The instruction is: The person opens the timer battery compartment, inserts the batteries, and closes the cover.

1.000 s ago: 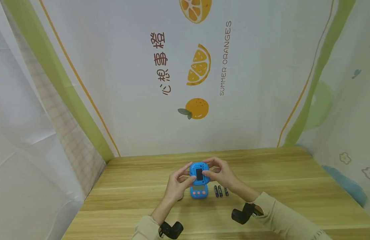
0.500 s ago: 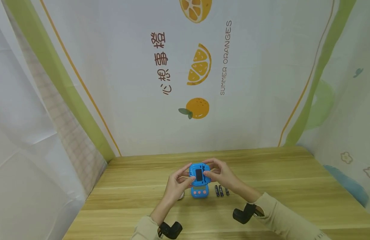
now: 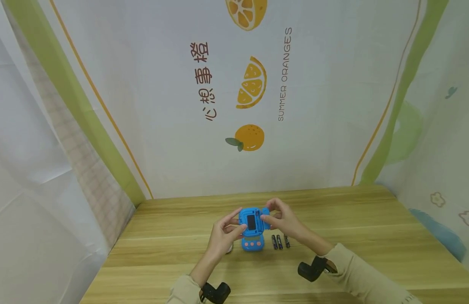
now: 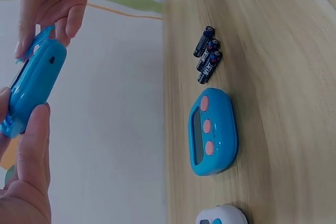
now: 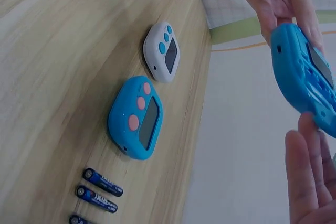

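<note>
My left hand (image 3: 223, 232) grips a blue digital timer (image 4: 39, 77) by its left side, raised over the table with its back facing me. A black rectangular pad (image 3: 251, 222) sits in the middle of that back. At the timer's right side, my right hand (image 3: 286, 220) pinches a small blue battery cover (image 3: 266, 211), which stands out from the body with a narrow slot showing beside it. Below lies a second blue timer (image 5: 135, 116), screen up with three pink buttons. Three dark blue batteries (image 4: 210, 66) lie in a row to its right.
A white timer (image 5: 161, 51) with blue buttons lies left of the blue one, mostly behind my left hand in the head view. The wooden table (image 3: 162, 253) meets a printed curtain (image 3: 173, 169) at its back edge.
My right hand has drawn the battery cover sideways to the right, away from the timer's back, exposing the slot. The left hand keeps its grip in nearly the same place.
</note>
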Tool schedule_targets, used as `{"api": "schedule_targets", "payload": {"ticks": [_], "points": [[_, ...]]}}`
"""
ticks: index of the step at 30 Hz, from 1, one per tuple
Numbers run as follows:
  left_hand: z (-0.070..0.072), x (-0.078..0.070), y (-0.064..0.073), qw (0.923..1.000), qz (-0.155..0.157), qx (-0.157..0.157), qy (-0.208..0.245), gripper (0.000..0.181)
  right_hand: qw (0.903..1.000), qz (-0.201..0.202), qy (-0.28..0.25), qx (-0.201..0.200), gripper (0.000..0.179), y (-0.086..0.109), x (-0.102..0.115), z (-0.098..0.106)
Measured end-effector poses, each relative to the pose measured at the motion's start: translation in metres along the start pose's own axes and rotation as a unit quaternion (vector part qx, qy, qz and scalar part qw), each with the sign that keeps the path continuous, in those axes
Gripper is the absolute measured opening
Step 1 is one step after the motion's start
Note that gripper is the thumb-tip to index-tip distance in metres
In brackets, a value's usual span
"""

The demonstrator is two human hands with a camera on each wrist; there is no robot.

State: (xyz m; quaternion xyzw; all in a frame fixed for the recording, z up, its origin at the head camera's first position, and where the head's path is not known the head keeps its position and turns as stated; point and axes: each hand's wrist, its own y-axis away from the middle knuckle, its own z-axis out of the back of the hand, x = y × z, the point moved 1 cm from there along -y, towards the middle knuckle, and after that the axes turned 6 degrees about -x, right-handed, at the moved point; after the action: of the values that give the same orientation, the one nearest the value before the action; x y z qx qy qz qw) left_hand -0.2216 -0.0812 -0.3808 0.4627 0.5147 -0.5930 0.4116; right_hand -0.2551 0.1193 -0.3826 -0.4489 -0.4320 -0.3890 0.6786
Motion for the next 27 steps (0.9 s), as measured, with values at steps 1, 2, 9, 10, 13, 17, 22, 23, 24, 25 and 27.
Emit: {"api": "schedule_targets", "payload": {"ticks": [1, 2, 9, 10, 13, 17, 22, 23, 24, 25, 27], "points": [[0.001, 0.004, -0.001, 1.0, -0.001, -0.001, 0.003, 0.046, 1.0, -0.003, 0.001, 0.0, 0.026, 0.0, -0.001, 0.001], [0.002, 0.008, -0.001, 1.0, 0.0, -0.002, 0.003, 0.046, 1.0, -0.006, 0.002, 0.001, 0.025, 0.0, -0.002, 0.003], [0.008, 0.023, -0.003, 0.9999, -0.012, 0.001, -0.009, 0.048, 0.9989, -0.038, 0.005, 0.027, 0.036, 0.005, -0.015, 0.01], [0.009, 0.023, -0.003, 0.9999, -0.014, 0.001, -0.01, 0.048, 0.9987, -0.043, 0.006, 0.028, 0.037, 0.006, -0.017, 0.01], [0.011, 0.023, -0.003, 0.9999, -0.009, -0.004, -0.01, 0.047, 0.9985, -0.046, 0.012, 0.028, 0.041, 0.01, -0.026, 0.009], [0.014, 0.022, -0.004, 0.9999, 0.0, -0.007, -0.009, 0.048, 0.9979, -0.044, 0.01, 0.047, 0.039, 0.018, -0.042, 0.006], [0.016, 0.021, -0.004, 0.9999, 0.001, -0.008, -0.008, 0.049, 0.9949, -0.052, 0.023, 0.083, 0.032, 0.03, -0.059, -0.002], [0.016, 0.021, -0.004, 1.0, 0.0, -0.008, -0.006, 0.049, 0.9939, -0.054, 0.03, 0.091, 0.031, 0.032, -0.062, -0.004], [0.016, 0.02, -0.004, 1.0, 0.0, -0.008, -0.003, 0.049, 0.9924, -0.059, 0.04, 0.1, 0.031, 0.034, -0.065, -0.006], [0.016, 0.02, -0.004, 1.0, 0.0, -0.007, -0.001, 0.049, 0.9908, -0.063, 0.047, 0.11, 0.03, 0.036, -0.068, -0.008], [0.016, 0.02, -0.003, 1.0, 0.0, -0.006, 0.0, 0.049, 0.9876, -0.068, 0.056, 0.13, 0.027, 0.04, -0.073, -0.011]]}}
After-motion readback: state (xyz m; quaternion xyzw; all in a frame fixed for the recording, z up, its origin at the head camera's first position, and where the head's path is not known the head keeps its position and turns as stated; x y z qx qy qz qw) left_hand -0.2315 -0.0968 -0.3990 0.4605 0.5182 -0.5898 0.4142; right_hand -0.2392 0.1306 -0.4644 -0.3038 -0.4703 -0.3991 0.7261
